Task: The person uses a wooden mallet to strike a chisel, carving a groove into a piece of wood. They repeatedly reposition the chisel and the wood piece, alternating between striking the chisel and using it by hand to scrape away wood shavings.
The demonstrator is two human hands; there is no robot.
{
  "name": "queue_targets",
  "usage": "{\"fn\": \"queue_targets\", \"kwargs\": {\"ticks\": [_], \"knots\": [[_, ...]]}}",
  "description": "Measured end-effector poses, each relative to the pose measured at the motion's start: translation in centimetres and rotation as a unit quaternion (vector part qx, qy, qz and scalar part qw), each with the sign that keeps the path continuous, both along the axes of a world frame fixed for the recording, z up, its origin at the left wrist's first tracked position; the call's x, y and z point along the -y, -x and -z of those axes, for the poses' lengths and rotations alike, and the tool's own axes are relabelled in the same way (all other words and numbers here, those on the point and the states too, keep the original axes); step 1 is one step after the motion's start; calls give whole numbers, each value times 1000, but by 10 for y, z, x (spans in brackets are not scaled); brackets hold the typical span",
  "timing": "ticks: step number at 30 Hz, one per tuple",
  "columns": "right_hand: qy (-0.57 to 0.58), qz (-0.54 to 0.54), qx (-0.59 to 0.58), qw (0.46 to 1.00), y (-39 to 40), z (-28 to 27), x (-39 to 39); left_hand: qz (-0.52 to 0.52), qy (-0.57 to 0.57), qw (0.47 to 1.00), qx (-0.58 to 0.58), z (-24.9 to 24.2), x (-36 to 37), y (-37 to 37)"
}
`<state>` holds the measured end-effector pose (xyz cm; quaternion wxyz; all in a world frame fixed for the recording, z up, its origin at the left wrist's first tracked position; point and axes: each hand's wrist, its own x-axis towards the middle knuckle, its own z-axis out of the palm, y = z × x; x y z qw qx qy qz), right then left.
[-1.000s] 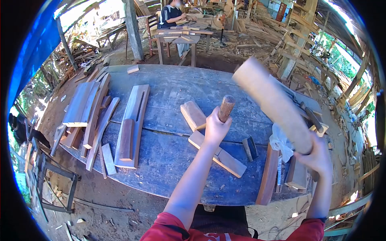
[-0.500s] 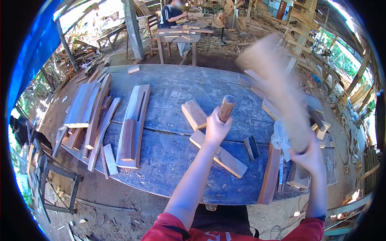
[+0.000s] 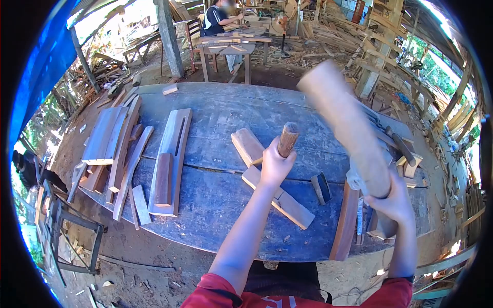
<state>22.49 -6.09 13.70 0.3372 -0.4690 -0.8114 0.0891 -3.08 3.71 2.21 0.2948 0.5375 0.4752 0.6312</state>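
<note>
My left hand (image 3: 276, 163) is wrapped round the wooden handle of a chisel (image 3: 288, 138), held close to upright; its blade is mostly hidden below my fist. Beneath it, a short wooden block (image 3: 248, 146) and a longer wooden piece (image 3: 294, 208) lie at an angle to each other on the blue-painted table (image 3: 221, 220). My right hand (image 3: 394, 204) grips the narrow end of a wooden mallet (image 3: 354, 128), a thick club raised above the table's right side. The mallet is apart from the chisel.
Left of my hands lies a slotted board (image 3: 172, 149) with a smaller piece on it, then stacked boards (image 3: 105, 134). A dark angled object (image 3: 321, 188) and a reddish beam (image 3: 345, 223) lie to the right, near a hammer (image 3: 401, 148). Another person (image 3: 213, 20) sits at a farther table.
The mallet's upper end has swung a little down and to the left and is less blurred. My left hand and the chisel stay almost still.
</note>
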Motion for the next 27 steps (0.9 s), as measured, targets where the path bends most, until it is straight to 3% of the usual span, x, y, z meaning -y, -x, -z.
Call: {"fn": "queue_targets", "kwargs": {"ticks": [1, 2, 3, 4, 6, 8, 10, 17, 25, 27], "knots": [[3, 1, 2, 1000, 3, 3, 1, 0, 2, 1000, -12, 0, 2, 0], [91, -1, -178, 980, 12, 6, 2, 1, 2, 1000, -10, 2, 0, -1], [173, -2, -353, 919, 21, 9, 2, -5, -17, 1000, -12, 5, -3, -2], [173, 1, -353, 920, 29, 17, -1, -11, -34, 999, -13, 6, -4, -4], [156, -64, -569, 805, 47, 40, -13, -9, -32, 999, -11, 5, -3, -3], [203, -78, -635, 741, 68, 62, -22, -9, -29, 999, -11, 4, -2, -3], [257, -55, -643, 719, 88, 99, -34, -5, -39, 999, -7, 5, -2, -2], [371, -71, -558, 739, 142, 181, -40, -3, -43, 999, 8, 4, -3, 1], [375, -84, -578, 720, 138, 195, -40, -24, -8, 995, 97, 14, -10, 27], [363, -83, -558, 741, 140, 196, -41, -67, -18, 990, 121, 9, -9, 33]]}}
